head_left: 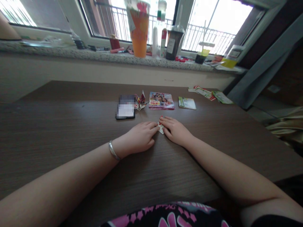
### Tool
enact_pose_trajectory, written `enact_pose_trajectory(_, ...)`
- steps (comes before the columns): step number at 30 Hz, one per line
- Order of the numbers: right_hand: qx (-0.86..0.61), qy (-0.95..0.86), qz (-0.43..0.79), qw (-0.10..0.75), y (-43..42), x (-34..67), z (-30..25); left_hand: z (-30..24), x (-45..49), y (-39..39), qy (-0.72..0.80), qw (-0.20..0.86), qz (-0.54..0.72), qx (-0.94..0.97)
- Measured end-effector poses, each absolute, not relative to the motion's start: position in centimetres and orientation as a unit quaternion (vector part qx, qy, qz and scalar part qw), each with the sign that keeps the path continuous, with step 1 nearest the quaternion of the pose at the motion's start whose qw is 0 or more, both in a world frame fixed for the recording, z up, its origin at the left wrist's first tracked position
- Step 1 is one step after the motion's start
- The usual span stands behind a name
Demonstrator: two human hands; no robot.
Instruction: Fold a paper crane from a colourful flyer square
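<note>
Between my hands, a small piece of folded paper (pixel 161 128), white with red print, lies on the brown table (pixel 82 132). My left hand (pixel 142 135) comes at it from the left, its fingertips pressed together on the paper's left edge. From the other side, my right hand (pixel 176 130) has its thumb and fingers closed on the right edge. The fingers cover part of the paper, so its full shape is hidden. Beyond my left hand stands a folded paper crane (pixel 140 104) with red and white patterns.
A phone (pixel 125 108) lies beside the crane. Farther right are a stack of printed flyers (pixel 161 101), a small stack of paper squares (pixel 187 103) and loose paper strips (pixel 204 93). The windowsill (pixel 94 56) holds an orange drink cup (pixel 139 34), a dark drink cup (pixel 174 44) and bottles.
</note>
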State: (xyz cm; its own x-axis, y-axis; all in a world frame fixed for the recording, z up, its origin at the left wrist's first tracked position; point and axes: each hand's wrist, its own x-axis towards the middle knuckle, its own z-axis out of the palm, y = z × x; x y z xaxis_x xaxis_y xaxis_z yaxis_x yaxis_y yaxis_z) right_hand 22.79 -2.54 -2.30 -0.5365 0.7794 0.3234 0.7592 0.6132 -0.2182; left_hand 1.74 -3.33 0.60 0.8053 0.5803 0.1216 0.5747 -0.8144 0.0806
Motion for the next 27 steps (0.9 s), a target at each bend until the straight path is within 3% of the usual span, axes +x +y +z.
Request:
enact_pose_trajectory(8, -0.463, -0.872, 0.006, 0.161, -2.4, 22.9, -2.2, 0.2, 1.9, -2.7, 0.301, 0.018, 0.076, 0.95)
enact_pose_trajectory(19, -0.461, -0.858, 0.005, 0.229, -1.6, 23.1, -2.9, -0.9, 2.1, -2.0, 0.298, 0.021, 0.117, 0.947)
enact_pose_trajectory(27, -0.467, -0.87, -0.009, 0.161, -1.8, 22.9, -2.8, -0.3, 2.0, -1.8, 0.286, 0.04, 0.119, 0.95)
